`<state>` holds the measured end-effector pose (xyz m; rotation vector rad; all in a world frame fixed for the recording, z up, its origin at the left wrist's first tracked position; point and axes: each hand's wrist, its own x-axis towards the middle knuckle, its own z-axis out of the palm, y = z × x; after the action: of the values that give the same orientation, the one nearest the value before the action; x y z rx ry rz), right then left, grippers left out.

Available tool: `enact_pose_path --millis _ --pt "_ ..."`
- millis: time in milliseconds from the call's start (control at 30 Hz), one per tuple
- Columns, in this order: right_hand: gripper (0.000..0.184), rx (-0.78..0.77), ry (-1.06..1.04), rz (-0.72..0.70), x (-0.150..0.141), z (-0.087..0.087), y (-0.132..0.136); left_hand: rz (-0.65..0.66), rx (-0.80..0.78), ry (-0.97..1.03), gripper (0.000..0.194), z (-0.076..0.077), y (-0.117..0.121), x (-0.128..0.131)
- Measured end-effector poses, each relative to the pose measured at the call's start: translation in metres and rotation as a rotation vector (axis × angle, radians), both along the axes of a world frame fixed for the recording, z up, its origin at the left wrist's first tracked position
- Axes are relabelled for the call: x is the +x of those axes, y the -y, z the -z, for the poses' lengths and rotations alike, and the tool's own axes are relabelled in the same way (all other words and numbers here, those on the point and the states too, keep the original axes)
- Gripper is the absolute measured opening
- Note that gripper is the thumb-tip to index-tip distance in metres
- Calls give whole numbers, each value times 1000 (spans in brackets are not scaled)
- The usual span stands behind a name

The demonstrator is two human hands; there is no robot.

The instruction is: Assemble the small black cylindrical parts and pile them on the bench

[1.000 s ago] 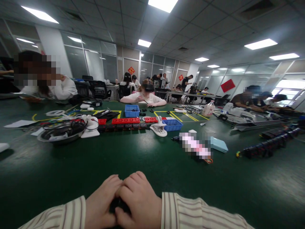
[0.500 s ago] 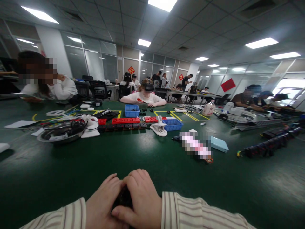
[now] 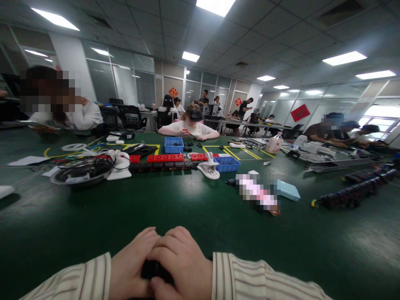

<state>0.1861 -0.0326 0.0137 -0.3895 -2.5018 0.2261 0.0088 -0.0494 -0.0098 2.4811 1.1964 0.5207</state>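
Observation:
At the near edge of the green table, my left hand (image 3: 133, 260) and my right hand (image 3: 184, 260) are pressed together. Both are curled round a small black object (image 3: 154, 270). Only a dark patch of it shows between thumbs and palms, so its kind is hidden. The right fingers lie over the left ones at the top. Striped cream sleeves reach both wrists.
Across the table (image 3: 200, 216) lie a metal bowl (image 3: 79, 180) with cables, red socket strips (image 3: 165, 158), a white clip (image 3: 208, 168), blue bins (image 3: 227, 163) and a light blue case (image 3: 287, 190). A black cable bundle (image 3: 353, 189) lies right. People sit around the table.
My right fingers have slid left over my left hand, and its thumb has shifted slightly right and down. Both hands stay round the black object.

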Motion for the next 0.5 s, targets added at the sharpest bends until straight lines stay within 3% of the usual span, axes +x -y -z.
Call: enact_pose_path --millis 133,200,300,400,500 --pt "46 -54 -86 153 -1 4 1 -120 -37 16 48 -3 9 8" --pt "51 -60 -55 219 -1 6 2 -162 -38 9 43 -5 13 13" --pt "44 -41 54 273 -2 4 3 -177 -56 2 27 -7 14 16" --pt "33 5 137 226 -1 1 3 -138 -69 -5 25 -6 9 12" --pt "27 69 162 79 -1 -1 1 -50 -32 -24 28 -3 1 4"
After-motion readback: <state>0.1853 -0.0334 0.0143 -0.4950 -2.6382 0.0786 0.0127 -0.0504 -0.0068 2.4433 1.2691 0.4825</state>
